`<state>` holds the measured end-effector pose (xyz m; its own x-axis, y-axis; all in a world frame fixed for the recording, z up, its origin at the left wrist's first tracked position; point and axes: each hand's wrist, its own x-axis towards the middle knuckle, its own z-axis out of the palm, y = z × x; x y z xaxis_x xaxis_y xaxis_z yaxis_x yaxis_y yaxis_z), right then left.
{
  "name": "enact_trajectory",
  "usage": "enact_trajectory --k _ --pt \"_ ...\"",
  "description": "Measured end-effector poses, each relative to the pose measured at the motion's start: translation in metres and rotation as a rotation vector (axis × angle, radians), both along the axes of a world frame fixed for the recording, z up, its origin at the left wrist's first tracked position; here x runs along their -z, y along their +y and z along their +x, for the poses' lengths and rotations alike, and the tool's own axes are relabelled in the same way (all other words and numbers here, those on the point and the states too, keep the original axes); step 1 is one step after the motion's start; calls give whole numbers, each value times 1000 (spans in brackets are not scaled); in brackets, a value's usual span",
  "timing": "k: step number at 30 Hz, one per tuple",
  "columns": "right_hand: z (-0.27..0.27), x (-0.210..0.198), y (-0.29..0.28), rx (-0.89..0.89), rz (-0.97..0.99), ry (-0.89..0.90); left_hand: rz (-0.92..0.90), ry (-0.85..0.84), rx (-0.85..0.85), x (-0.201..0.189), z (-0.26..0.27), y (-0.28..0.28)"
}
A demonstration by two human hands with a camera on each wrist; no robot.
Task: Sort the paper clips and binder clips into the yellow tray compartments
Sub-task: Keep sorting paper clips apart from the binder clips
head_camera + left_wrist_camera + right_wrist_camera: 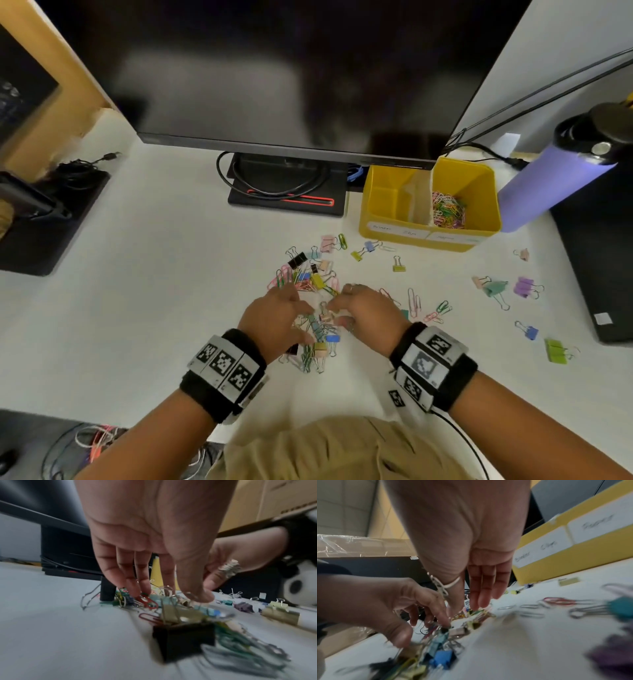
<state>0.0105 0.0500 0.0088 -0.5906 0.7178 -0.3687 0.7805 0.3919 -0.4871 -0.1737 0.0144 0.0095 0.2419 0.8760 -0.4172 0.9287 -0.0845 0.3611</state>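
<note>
A mixed pile of coloured paper clips and binder clips [315,339] lies on the white desk in front of me. Both hands hover over it, fingers pointing down. My left hand [301,318] touches the clips with straight fingertips [145,589], just behind a black binder clip [183,641]. My right hand [337,308] reaches in from the right, its fingertips [479,601] on the pile near a blue binder clip [443,657]. Neither hand plainly holds a clip. The yellow tray [387,236] stands at the back right, with paper clips [447,210] in its right compartment.
Loose binder clips lie to the right: green [495,289], purple [524,287], blue [529,331], lime [555,349]. A monitor [291,75] on its stand base [287,198] fills the back. A purple bottle [555,181] stands beside the tray, and a black stand [41,222] at far left.
</note>
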Motion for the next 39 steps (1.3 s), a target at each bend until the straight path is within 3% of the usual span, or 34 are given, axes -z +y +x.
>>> enact_trajectory --k 3,11,17,20,23,27,30,35,39 --pt "-17 8 5 -91 -12 -57 50 61 -22 -1 -6 -7" --pt "-8 19 2 -147 30 -111 130 -95 -105 8 -20 -26" --pt "5 18 -4 -55 60 75 233 -235 -100 4 -21 -20" --pt "29 14 -13 22 119 138 310 -371 -226 -5 -30 -23" --pt "49 13 -22 -11 90 10 281 -505 -448 -15 -45 -32" --pt "32 6 -19 -52 141 25 254 -338 -295 -7 -63 -51" --pt "-5 0 -14 -52 41 118 229 -256 -223 -2 -57 -65" --pt "-46 3 -6 -198 -148 -92 -1 -54 -110 2 -36 -73" --pt "-55 1 0 -194 -172 -168 105 -54 -190 11 -43 -72"
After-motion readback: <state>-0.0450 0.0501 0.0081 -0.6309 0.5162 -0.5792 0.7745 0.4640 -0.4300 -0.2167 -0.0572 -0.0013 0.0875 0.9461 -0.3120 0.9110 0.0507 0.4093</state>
